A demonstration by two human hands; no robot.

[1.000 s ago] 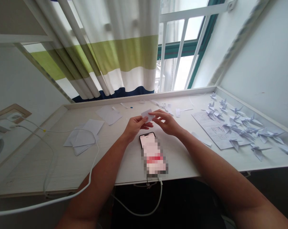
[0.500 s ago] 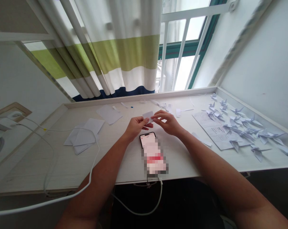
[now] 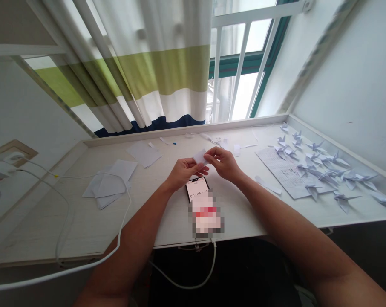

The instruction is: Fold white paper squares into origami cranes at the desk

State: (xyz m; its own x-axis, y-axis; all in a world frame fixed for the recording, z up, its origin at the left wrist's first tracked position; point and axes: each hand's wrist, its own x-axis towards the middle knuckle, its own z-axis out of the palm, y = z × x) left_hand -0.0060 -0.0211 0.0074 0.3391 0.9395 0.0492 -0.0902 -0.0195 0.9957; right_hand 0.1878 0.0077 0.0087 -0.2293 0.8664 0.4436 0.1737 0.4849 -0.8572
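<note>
A small folded piece of white paper (image 3: 199, 157) is held up over the desk between my two hands. My left hand (image 3: 185, 171) pinches its lower left side, with the other fingers curled beneath. At the paper's right edge, my right hand (image 3: 222, 163) grips it between thumb and index finger. Just below the hands lies a phone (image 3: 197, 186) showing a timer, its lower part blurred out. Several folded paper cranes (image 3: 314, 170) stand at the right, some of them on a written sheet (image 3: 279, 175).
Loose white sheets (image 3: 111, 183) lie at the left, more paper (image 3: 144, 153) further back. Paper scraps (image 3: 237, 149) and a strip (image 3: 268, 185) lie near the hands. A white cable (image 3: 124, 213) crosses my left forearm; another cable (image 3: 214, 256) hangs from the phone at the desk's front edge.
My right thumb and fingers have closed more over the paper's right edge, and the paper has tilted a little. The whole view has shifted slightly.
</note>
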